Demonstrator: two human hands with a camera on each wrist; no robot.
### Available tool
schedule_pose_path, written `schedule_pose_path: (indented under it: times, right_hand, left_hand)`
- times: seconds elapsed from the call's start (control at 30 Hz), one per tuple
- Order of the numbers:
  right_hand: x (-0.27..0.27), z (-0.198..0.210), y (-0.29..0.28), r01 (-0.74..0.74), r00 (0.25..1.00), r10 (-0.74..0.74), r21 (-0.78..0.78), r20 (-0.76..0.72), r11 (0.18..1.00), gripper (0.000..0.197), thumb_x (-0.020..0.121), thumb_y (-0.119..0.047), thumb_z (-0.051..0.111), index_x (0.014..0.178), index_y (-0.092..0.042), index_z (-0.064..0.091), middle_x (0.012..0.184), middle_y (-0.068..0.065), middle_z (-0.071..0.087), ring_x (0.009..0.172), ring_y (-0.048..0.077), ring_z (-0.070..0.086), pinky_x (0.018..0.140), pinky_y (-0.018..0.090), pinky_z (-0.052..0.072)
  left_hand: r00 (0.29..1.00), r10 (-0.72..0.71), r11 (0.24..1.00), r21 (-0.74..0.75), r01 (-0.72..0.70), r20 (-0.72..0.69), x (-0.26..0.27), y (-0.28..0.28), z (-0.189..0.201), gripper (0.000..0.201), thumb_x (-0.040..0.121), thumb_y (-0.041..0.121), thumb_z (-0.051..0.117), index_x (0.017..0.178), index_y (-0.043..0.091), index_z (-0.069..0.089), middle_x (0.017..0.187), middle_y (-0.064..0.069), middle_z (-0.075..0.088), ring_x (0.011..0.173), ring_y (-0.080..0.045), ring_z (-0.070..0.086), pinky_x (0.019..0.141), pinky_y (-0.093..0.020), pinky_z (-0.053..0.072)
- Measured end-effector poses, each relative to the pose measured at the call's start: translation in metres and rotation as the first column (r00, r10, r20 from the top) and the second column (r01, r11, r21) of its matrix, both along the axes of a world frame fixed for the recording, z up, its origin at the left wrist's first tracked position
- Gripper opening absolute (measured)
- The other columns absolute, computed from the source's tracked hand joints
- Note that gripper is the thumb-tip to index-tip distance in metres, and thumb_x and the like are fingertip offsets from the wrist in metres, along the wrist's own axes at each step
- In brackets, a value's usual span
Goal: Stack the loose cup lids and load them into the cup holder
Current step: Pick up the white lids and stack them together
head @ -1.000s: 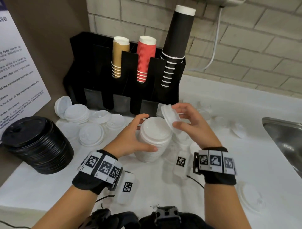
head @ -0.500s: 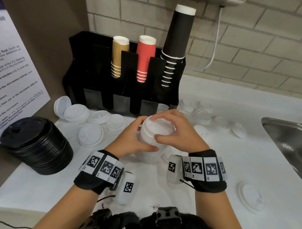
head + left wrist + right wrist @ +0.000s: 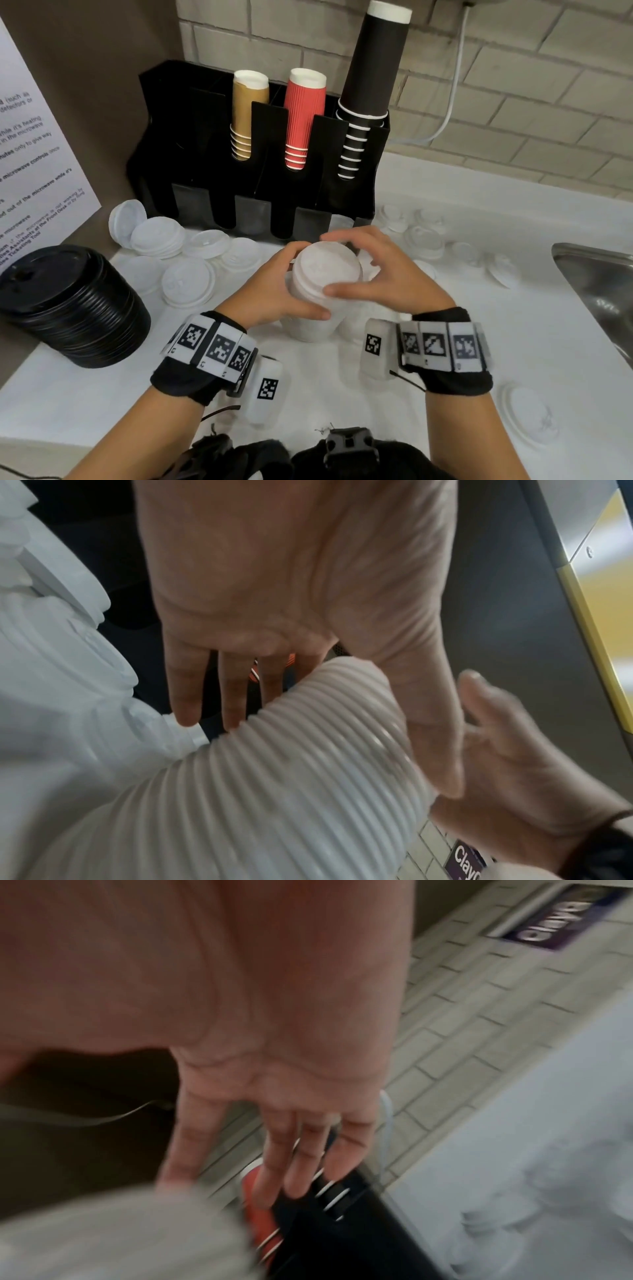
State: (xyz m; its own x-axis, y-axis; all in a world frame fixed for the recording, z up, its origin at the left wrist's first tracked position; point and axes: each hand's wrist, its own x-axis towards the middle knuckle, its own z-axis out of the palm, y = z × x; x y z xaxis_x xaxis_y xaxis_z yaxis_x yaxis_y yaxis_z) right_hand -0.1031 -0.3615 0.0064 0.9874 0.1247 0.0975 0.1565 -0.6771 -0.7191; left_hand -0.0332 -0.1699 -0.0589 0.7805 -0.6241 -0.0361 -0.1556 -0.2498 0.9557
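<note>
A tall stack of white lids (image 3: 325, 270) stands on the white counter (image 3: 102, 394) in front of the black cup holder (image 3: 260, 192). My left hand (image 3: 274, 294) grips the stack from the left, thumb along its front and fingers round its back. My right hand (image 3: 376, 274) arches over the top lid with fingers spread; its thumb touches the front rim. The left wrist view shows the ribbed stack (image 3: 274, 791) under my left hand's fingers (image 3: 192, 691). The right wrist view is blurred, with straight fingers (image 3: 274, 1150) beside the stack (image 3: 120, 1231).
Loose white lids (image 3: 186, 282) lie left of the stack, more (image 3: 423, 236) at the right, one (image 3: 529, 416) near the front right. A pile of black lids (image 3: 68, 301) sits at far left. The holder carries brown (image 3: 245, 113), red (image 3: 303, 116) and black cups (image 3: 370, 85). A steel sink (image 3: 603, 291) borders the right.
My right hand brought a tilted white lid down onto the stack and pressed it on; its fingers have now loosened and spread above the top. The left hand kept its hold.
</note>
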Motion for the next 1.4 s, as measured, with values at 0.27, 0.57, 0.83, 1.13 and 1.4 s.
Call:
schedule_pose_path:
  times: [0.27,0.57,0.83,1.13,1.4]
  right_hand:
    - [0.061,-0.023,-0.123,0.622,0.622,-0.729,-0.384,-0.287,0.682,0.047,0.089,-0.038,0.061,0.131,-0.020,0.051,0.137,0.017,0.045,0.127,0.036,0.042,0.106,0.042,0.036]
    - [0.089,-0.059,-0.150,0.340,0.610,-0.751,-0.773,-0.251,0.535,0.051,0.085,-0.054,0.056,0.118,-0.015,0.059,0.129,0.019,0.049,0.124,0.035,0.039,0.100,0.041,0.030]
    - [0.094,-0.057,-0.150,0.220,0.708,-0.612,-0.714,-0.352,0.665,0.050,0.092,-0.045,0.055,0.122,-0.006,0.056,0.126,0.014,0.057,0.115,0.030,0.053,0.083,0.029,0.037]
    - [0.083,-0.023,-0.143,0.492,0.720,-0.651,-0.485,-0.240,0.723,0.046,0.090,-0.041,0.055,0.126,-0.019,0.036,0.124,0.021,0.049,0.110,0.039,0.052,0.087,0.041,0.042]
    - [0.034,0.012,-0.055,0.397,0.916,-0.398,0.206,-0.040,0.894,0.028,0.084,-0.047,0.053,0.111,-0.041,0.050,0.097,-0.005,0.058,0.081,-0.001,0.055,0.067,0.019,0.040]
  left_hand:
    - [0.998,-0.057,0.997,0.041,0.057,-0.022,-0.002,0.008,0.014,0.105,0.042,0.045,0.088,0.131,0.050,0.033,0.127,0.029,0.041,0.116,0.012,0.040,0.101,-0.026,0.035]
    - [0.998,-0.049,0.996,0.071,0.051,-0.026,-0.003,0.012,0.014,0.106,0.045,0.047,0.087,0.136,0.047,0.032,0.129,0.031,0.038,0.117,0.005,0.042,0.101,-0.027,0.034]
    - [0.999,-0.044,0.996,0.070,0.045,-0.022,-0.005,0.014,0.013,0.099,0.053,0.036,0.091,0.134,0.047,0.035,0.130,0.029,0.040,0.119,0.010,0.040,0.098,-0.025,0.034]
    - [0.999,-0.031,0.999,0.033,0.032,-0.008,-0.007,0.016,0.011,0.105,0.046,0.045,0.087,0.135,0.049,0.032,0.132,0.027,0.040,0.123,0.004,0.041,0.098,-0.019,0.034]
    - [1.000,-0.017,0.999,-0.027,0.017,0.003,-0.010,0.008,0.007,0.102,0.052,0.042,0.090,0.134,0.052,0.031,0.128,0.030,0.042,0.117,0.011,0.041,0.091,-0.014,0.037]
